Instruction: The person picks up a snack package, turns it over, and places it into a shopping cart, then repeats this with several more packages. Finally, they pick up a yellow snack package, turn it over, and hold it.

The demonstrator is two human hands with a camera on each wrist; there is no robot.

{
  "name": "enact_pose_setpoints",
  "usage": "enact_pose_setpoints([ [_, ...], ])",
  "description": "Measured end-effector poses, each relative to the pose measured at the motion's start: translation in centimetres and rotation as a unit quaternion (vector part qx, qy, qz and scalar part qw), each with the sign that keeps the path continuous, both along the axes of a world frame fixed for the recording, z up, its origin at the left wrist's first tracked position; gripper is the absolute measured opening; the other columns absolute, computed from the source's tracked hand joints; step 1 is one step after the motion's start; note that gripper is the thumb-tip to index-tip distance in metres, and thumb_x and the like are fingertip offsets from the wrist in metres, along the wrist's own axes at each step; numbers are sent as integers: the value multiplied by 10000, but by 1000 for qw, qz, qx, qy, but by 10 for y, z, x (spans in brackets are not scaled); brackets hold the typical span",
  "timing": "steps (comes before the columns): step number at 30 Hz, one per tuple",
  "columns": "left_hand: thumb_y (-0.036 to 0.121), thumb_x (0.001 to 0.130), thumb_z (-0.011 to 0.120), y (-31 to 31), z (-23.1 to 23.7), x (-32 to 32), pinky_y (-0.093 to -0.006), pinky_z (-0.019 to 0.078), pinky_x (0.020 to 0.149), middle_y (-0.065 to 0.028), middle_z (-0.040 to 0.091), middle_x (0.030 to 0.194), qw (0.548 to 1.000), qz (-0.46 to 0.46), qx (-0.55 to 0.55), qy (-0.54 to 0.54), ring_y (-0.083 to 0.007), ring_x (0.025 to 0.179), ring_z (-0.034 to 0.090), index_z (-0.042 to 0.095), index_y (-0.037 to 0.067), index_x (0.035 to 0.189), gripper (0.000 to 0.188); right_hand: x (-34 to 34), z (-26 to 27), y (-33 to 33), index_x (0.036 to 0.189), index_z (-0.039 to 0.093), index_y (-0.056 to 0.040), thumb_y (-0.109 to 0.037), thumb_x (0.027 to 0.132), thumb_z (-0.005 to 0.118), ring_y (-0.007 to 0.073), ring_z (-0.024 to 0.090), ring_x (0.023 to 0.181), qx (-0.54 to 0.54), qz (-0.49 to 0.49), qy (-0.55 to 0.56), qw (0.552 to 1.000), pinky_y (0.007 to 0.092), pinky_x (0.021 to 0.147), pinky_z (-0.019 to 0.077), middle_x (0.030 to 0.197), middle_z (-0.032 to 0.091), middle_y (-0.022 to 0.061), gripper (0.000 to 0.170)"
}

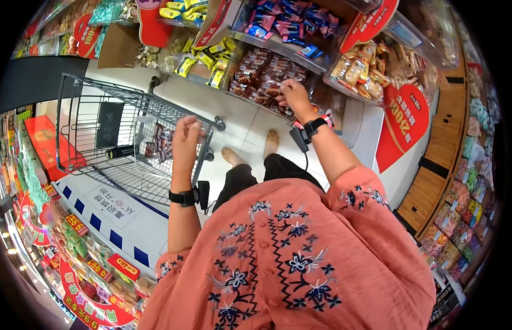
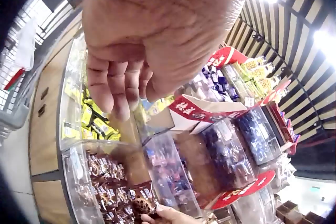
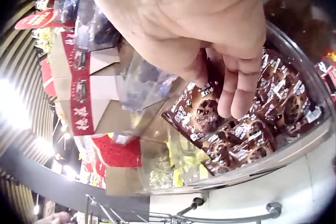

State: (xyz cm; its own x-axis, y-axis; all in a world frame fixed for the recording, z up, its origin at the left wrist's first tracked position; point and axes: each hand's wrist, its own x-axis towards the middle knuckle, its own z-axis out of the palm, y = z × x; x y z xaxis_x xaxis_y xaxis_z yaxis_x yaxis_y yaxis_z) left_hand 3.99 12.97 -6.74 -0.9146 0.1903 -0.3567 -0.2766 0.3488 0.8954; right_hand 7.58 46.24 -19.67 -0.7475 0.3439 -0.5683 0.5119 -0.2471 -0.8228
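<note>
Brown packets with a cookie picture (image 1: pixel 267 77) fill a clear bin (image 3: pixel 294 153). Over the bin's near right part, my right hand (image 1: pixel 296 98) pinches one brown packet (image 3: pixel 202 112) between thumb and fingers; this packet (image 2: pixel 144 201) shows beside the fingertips in the left wrist view too. My left hand (image 1: pixel 185 144) hangs in the air by the cart's edge, its fingers loosely bent and nothing in them. Inside the wire cart (image 1: pixel 135 104), a clear bag (image 1: pixel 143 140) holds several brown packets.
Yellow packets (image 1: pixel 212 58) lie in the bin to the left, pink and blue ones (image 1: pixel 291 22) above. Cream-coloured packets (image 1: pixel 360 71) and a red heart sign (image 1: pixel 404 126) are at the right. A dark bottle (image 1: pixel 119 152) lies in the cart.
</note>
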Motion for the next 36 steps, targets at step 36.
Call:
enact_pose_setpoints([
  [36,288,904,606,-235,-147,-23,-297,525,651,-14,629,887,957,246,-58,-145,-136,830,660,623,67,1093,291,-25,31,-163,1151,554,-20,-192,995,529,189,669,801,-179,175,-29,968,299,663,549,969,652,98,234],
])
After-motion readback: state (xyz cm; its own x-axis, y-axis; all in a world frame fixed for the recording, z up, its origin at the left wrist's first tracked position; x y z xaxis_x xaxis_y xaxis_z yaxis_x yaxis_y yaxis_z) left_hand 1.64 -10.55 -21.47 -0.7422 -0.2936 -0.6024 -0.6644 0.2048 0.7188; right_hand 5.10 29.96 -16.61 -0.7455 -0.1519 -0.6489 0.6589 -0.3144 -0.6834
